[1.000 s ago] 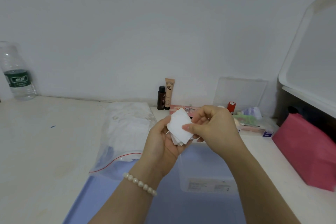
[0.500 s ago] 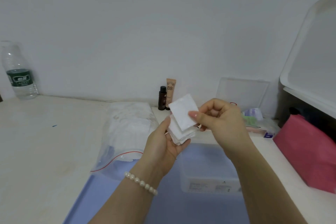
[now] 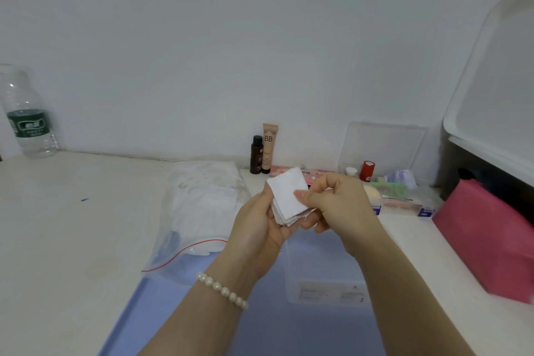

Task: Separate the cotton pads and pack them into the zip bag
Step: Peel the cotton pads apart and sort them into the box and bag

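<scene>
- Cotton pads sit as a small fanned stack in the palm of the left hand, held up in front of the person, above the blue tray.
- Top pad is a flat white square, tilted with one corner pointing up and away; the right hand pinches its right edge between thumb and curled fingers.
- Left hand cups the remaining stack, fingers curled round its lower edges.
- Zip bag lies on the table to the left of both hands, nearer the left one; its red-lined mouth faces the person, and white pads already show inside.
- Judged from this, the pinched pad must travel leftward and down to reach that mouth.
</scene>
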`<state>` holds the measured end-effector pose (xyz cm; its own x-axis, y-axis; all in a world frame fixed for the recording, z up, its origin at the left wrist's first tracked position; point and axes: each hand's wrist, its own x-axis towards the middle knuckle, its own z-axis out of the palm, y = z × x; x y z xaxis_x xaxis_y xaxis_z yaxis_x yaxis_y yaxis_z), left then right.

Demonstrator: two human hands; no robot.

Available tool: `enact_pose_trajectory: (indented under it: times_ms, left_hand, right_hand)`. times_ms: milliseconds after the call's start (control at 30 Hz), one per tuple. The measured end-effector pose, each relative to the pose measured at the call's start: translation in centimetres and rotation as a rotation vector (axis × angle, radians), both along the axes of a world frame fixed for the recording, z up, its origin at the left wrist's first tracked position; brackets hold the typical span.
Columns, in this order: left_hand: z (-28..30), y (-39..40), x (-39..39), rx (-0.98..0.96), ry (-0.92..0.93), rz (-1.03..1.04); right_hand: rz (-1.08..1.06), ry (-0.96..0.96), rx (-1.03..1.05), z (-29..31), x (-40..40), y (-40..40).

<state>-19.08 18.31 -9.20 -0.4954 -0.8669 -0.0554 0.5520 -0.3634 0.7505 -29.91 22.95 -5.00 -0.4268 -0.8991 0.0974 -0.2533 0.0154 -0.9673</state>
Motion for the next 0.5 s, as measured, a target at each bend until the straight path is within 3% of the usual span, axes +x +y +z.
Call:
enact_pose_trajectory:
  times_ms: [300,500]
  left_hand:
    - [0.56,0.36,-0.01,0.006,0.029,-0.076]
    - [0.12,0.43,0.25,-0.057,-0.087,-0.070]
  right_hand:
    - [-0.056,0.185,0.029,-0.24,0.11,-0.10]
    - [-0.031,0.336,0.091,0.34,-0.76,0.47]
